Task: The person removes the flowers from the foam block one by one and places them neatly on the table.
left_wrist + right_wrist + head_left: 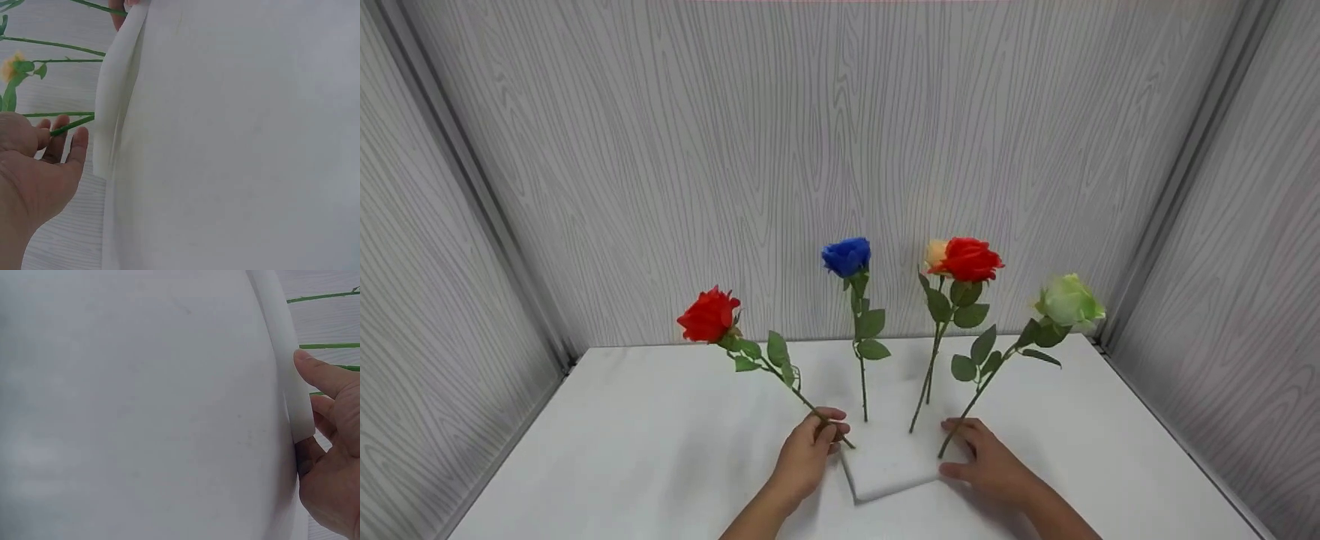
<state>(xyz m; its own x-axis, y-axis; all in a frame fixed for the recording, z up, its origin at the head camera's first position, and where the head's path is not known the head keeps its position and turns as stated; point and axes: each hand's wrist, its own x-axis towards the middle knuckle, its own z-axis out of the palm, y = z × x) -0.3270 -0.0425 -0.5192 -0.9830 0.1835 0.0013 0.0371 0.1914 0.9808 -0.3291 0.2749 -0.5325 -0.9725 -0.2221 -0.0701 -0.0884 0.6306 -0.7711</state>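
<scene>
A white foam block (889,474) lies on the table with artificial roses standing in its top. My left hand (804,459) pinches the lower stem of a red rose (710,316) that leans left, its foot at the block's left edge. Thumb and fingers hold the stem close to the block (107,129) in the left wrist view. My right hand (990,466) grips the block's right side, its thumb on the block in the right wrist view. Close to those fingers rises the stem of a pale green rose (1069,301), tilted right.
A blue rose (847,257) stands nearly upright at the block's back left. Another red rose (969,259) partly covers a cream rose (936,253) at the back right. Wood-grain panels (750,150) enclose the white table (645,420) at the back and both sides.
</scene>
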